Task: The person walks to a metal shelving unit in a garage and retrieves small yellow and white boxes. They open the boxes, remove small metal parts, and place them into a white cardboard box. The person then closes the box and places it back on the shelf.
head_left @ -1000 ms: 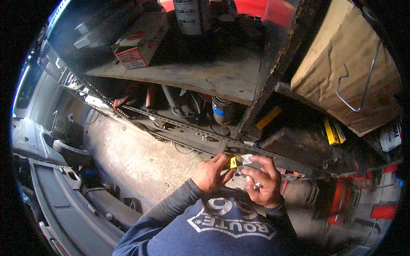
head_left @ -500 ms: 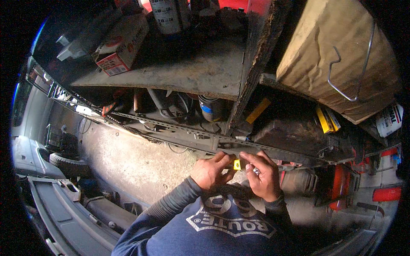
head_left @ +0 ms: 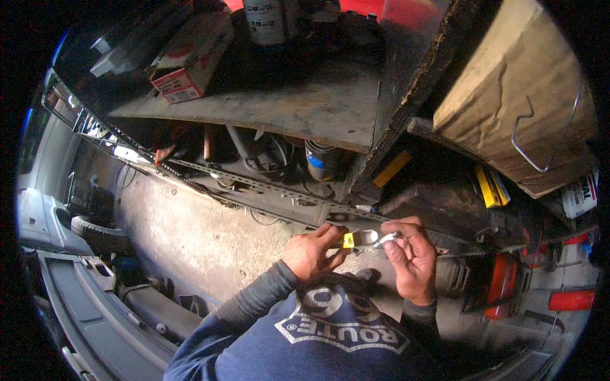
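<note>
My left hand (head_left: 308, 255) pinches a small yellow box (head_left: 347, 241) between thumb and fingertips, in front of my chest. From the box's right side a greyish, open-looking flap or sleeve (head_left: 364, 238) sticks out. Thumb and fingers of my right hand (head_left: 416, 263) are closed on a small white and metallic piece (head_left: 386, 239). That piece lies right beside the sleeve; whether it touches it I cannot tell. Its exact kind is too small to make out.
Ahead runs a worn wooden shelf (head_left: 305, 117) with a red-and-white carton (head_left: 181, 82) and a white canister (head_left: 265, 22). Below stands a dark can with a blue band (head_left: 319, 162). At right hangs brown cardboard (head_left: 508, 95) with a bent wire hook (head_left: 530, 155). A tyre (head_left: 101, 230) is at left.
My right hand has moved right, away from the left, with the small white and metallic piece. More of the greyish sleeve shows between the hands. My left hand stays nearly in place.
</note>
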Demonstrator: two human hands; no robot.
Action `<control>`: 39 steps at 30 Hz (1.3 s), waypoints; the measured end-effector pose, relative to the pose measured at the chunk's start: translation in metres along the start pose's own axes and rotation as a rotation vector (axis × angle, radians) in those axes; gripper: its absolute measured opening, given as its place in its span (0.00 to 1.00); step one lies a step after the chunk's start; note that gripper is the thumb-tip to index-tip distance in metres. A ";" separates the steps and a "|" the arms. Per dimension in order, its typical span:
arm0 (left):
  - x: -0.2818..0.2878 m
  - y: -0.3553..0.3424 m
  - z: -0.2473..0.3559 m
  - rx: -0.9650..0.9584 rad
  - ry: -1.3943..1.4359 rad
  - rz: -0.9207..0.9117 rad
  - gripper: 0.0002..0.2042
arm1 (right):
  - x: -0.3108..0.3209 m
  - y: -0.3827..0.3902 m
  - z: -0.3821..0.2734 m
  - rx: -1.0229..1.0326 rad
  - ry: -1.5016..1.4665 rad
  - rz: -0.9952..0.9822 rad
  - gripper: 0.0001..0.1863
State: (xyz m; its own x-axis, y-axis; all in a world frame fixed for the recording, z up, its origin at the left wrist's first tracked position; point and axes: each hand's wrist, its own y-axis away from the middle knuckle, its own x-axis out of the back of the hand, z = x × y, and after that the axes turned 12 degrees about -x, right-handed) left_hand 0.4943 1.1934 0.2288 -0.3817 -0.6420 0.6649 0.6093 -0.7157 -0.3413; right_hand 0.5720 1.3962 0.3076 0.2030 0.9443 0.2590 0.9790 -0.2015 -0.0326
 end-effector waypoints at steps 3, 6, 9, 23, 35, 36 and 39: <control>0.002 -0.002 0.003 -0.012 0.049 0.012 0.17 | -0.009 -0.006 0.000 0.025 0.128 0.007 0.11; 0.003 -0.003 0.002 -0.020 0.130 0.037 0.16 | -0.017 -0.008 0.000 0.023 0.159 0.014 0.11; 0.004 -0.003 0.001 -0.035 0.133 0.053 0.16 | -0.023 -0.007 0.002 0.013 0.141 -0.013 0.12; 0.005 -0.001 -0.001 -0.017 0.161 0.010 0.17 | -0.018 -0.010 0.002 0.134 0.331 -0.029 0.15; 0.001 0.000 -0.006 -0.100 0.089 -0.004 0.18 | -0.032 0.001 0.020 -0.163 0.054 0.035 0.15; 0.000 0.000 -0.006 -0.100 0.083 0.000 0.18 | -0.035 0.003 0.022 -0.246 -0.086 0.048 0.16; 0.000 0.000 -0.007 -0.081 0.084 0.009 0.17 | -0.037 0.006 0.024 -0.155 -0.041 0.051 0.17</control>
State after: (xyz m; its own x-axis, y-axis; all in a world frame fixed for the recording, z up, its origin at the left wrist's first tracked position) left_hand 0.4897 1.1917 0.2238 -0.4354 -0.6664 0.6052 0.5559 -0.7278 -0.4016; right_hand 0.5705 1.3661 0.2744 0.2559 0.9412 0.2208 0.9531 -0.2838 0.1052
